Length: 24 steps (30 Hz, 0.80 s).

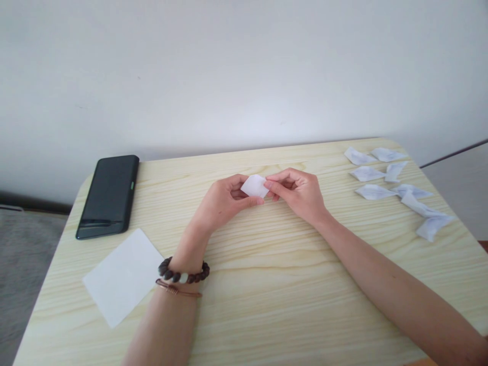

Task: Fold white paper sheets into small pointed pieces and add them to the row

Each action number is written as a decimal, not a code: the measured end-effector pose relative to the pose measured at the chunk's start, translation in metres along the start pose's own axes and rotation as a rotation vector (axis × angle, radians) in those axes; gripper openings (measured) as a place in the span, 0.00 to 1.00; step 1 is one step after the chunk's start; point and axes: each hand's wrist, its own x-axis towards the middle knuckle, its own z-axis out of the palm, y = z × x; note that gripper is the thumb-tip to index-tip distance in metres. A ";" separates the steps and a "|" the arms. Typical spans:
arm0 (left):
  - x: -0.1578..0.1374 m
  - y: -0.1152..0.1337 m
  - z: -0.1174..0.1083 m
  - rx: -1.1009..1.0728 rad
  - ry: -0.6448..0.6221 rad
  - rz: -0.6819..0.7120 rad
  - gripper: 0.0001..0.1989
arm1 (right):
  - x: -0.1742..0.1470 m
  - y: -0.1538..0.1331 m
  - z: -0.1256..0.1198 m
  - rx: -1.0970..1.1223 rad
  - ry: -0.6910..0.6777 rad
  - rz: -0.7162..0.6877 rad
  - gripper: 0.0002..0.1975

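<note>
A small folded piece of white paper (254, 186) is held up between my two hands, over the back middle of the table. My left hand (223, 201) grips its left side and lower edge, thumb in front and fingers behind. On the right corner of the paper, my right hand (299, 193) pinches with thumb and forefinger. The paper looks diamond-shaped, and its back is hidden by the fingers. Beyond my left wrist, which wears a dark beaded bracelet (184, 277), lies a flat white sheet of paper (124, 277).
A black phone-like device (109, 195) lies at the table's back left. Several folded white paper pieces (375, 191) are grouped at the right side. The light wood table (267, 305) backs onto a white wall (244, 76).
</note>
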 end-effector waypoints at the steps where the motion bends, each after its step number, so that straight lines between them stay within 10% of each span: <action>1: 0.000 0.000 0.000 -0.002 0.006 0.003 0.20 | 0.000 0.000 0.000 0.003 -0.001 -0.001 0.06; 24: -0.003 0.003 -0.003 0.047 -0.031 0.034 0.18 | -0.002 0.002 0.000 0.018 -0.033 -0.012 0.05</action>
